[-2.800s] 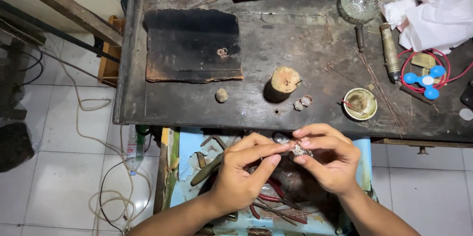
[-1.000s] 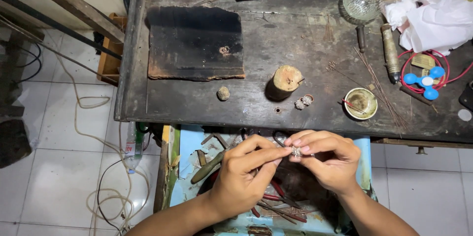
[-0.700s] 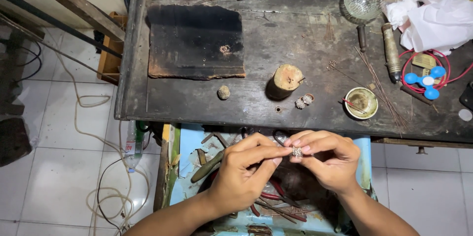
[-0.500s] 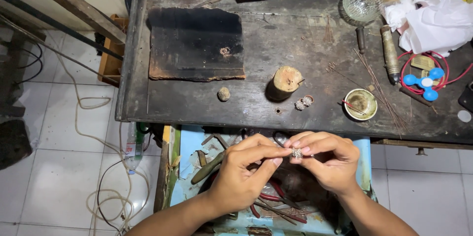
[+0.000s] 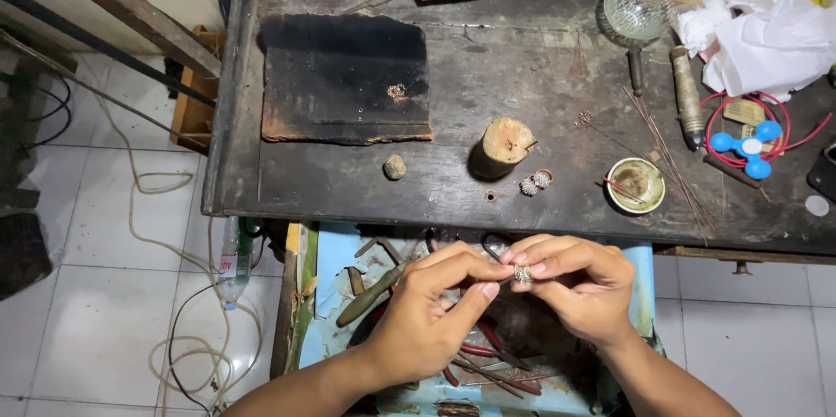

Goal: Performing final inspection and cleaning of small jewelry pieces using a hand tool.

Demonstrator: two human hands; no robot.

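Observation:
A small silvery ring-like piece (image 5: 522, 274) sits between the fingertips of both hands, above an open blue drawer (image 5: 331, 295) of tools. My left hand (image 5: 431, 312) pinches it from the left with thumb and forefinger. My right hand (image 5: 579, 282) grips it from the right, fingers curled over it. Two similar small silvery pieces (image 5: 534, 183) lie on the dark workbench (image 5: 488, 104) beside a short wooden peg (image 5: 502, 144).
A charred black block (image 5: 346, 77) bearing a tiny ring lies at the bench's left. A small round dish (image 5: 636, 184), thin wires, a glass bowl (image 5: 637, 10), white cloth (image 5: 766, 25) and a blue spinner (image 5: 746, 145) crowd the right. Cables trail over the tiled floor at left.
Both hands stay together over the drawer, holding the small piece; the fingers have only shifted slightly. The view has moved a little.

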